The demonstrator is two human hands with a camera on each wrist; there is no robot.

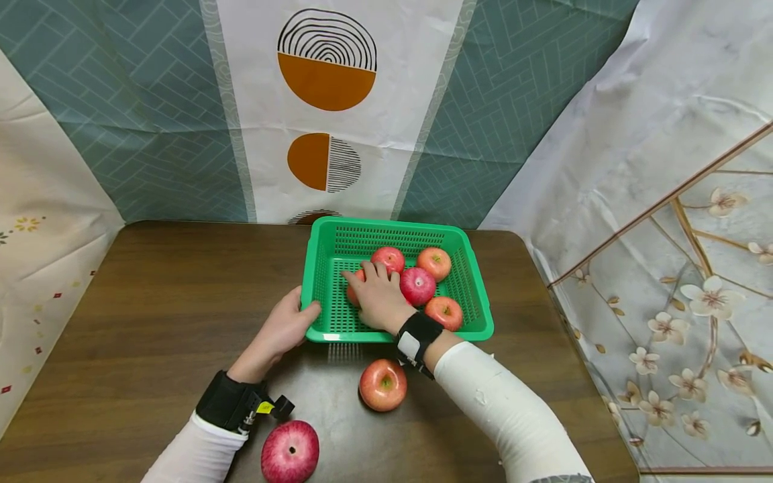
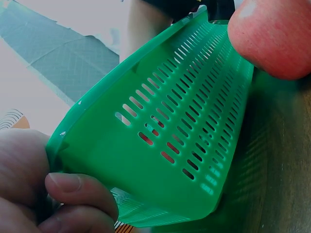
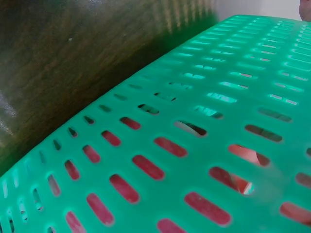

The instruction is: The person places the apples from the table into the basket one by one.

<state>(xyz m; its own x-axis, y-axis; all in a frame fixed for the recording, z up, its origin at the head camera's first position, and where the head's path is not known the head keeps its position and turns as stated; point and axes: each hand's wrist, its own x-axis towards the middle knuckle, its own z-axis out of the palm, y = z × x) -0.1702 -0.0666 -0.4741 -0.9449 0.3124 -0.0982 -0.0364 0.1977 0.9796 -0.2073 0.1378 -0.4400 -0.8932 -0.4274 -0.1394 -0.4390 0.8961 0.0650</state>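
Observation:
A green plastic basket [image 1: 344, 335] with slotted walls stands on the table and contains several red apples. My left hand [image 1: 286, 325] grips its left rim, thumb over the edge; in the left wrist view the fingers [image 2: 80, 194] curl at the basket's corner. Inside the basket, my right hand [image 1: 380, 295] holds an apple [image 1: 355, 290] near the left side, its fingers spread over the fruit and hiding part of it. Beside that hand lie a dark red apple [image 1: 418, 286] and a lighter one [image 1: 388, 257]. The right wrist view shows mostly the slotted wall [image 3: 160, 121], with red fruit behind it.
Two apples lie outside the basket: one [image 1: 383, 385] just in front of it, and a darker one [image 1: 290, 451] near my left wrist. The brown wooden table [image 1: 199, 288] extends to both sides. Patterned cloth [image 1: 398, 100] hangs behind the table's back edge.

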